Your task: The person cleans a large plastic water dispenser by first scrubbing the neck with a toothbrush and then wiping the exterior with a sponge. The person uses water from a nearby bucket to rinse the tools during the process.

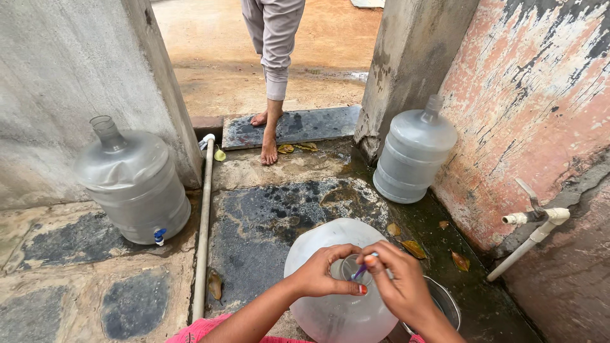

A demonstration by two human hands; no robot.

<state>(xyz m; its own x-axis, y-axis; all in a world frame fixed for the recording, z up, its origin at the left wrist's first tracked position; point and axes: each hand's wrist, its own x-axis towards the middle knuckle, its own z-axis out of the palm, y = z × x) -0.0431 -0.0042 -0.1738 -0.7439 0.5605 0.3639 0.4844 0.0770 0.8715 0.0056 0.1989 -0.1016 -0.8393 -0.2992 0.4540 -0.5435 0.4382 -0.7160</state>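
- Translucent plastic water jugs, three in all: one jug (340,298) lies under both hands, close to the viewer, its open mouth up between them.
- Left hand (323,272) curls its fingers (348,289) round the jug's neck, closed on it.
- Right hand (399,279) pinches one thin brush handle (360,272) poking into the mouth.
- Second jug (135,184), with a blue tap, stands well left of the held jug; third jug (414,152) beyond it to the right.
- One white pipe (203,222) runs along the floor; one wall tap (534,228) sits right; one barefoot person (270,70) stands beyond.
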